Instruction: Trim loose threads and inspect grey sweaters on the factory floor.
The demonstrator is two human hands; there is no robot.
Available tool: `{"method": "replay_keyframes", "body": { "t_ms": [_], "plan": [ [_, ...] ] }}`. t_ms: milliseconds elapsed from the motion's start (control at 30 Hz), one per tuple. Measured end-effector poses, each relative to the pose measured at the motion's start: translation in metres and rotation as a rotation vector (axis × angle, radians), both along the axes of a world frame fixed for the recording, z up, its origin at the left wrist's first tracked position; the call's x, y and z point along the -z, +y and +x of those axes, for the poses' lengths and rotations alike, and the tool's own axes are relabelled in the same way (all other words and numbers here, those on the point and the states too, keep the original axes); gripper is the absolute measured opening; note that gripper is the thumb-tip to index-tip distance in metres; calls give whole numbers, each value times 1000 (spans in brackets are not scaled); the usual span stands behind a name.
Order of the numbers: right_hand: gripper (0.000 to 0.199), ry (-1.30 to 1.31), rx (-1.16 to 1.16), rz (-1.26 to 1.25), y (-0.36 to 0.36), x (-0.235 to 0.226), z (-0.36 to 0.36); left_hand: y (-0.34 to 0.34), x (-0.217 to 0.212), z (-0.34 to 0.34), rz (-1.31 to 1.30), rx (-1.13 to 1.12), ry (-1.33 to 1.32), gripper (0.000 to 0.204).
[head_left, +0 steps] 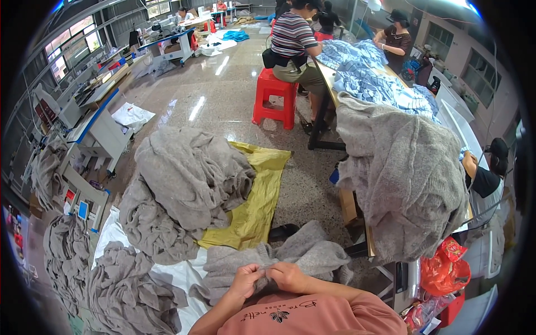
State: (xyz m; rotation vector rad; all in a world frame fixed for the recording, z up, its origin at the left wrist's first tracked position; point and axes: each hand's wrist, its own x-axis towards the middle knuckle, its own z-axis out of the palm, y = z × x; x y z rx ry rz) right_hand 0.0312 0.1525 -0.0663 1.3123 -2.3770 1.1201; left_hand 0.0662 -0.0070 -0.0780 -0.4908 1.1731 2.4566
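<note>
A grey knitted sweater (312,251) lies spread across my lap in the lower middle of the head view. Both hands pinch its fabric close together: my left hand (247,280) with thumb and fingers closed, and my right hand (286,277) just beside it, fingers curled over the knit. The exact bit of fabric between the fingertips is too small to make out. Ahead to the left, a tall heap of similar grey knitwear (190,173) rests partly on a yellow sheet (259,190). Another grey knit pile (402,173) hangs over the table end at my right.
Blue-and-white checked cloth (368,72) covers the long table, where people sit working. A red stool (275,100) holds one person. More grey knits (131,290) lie on white sheeting (181,279) at lower left. Sewing tables (100,134) line the left; a red plastic bag (444,271) sits at right.
</note>
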Motion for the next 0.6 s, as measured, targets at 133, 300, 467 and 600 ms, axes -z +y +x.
{"method": "replay_keyframes", "body": {
  "t_ms": [133,300,467,600],
  "plan": [
    [14,-256,-7,-23,-5,5,-2,1,8,6,-97,-115,75,8],
    [10,-375,-53,-111,-11,9,-7,-1,12,9,-174,-140,55,7],
    [9,-459,-151,-119,-10,25,-7,-10,16,15,-305,-64,40,9],
    [13,-751,-21,-50,-13,13,-7,-7,-9,14,-583,-11,14,6]
  ]
}}
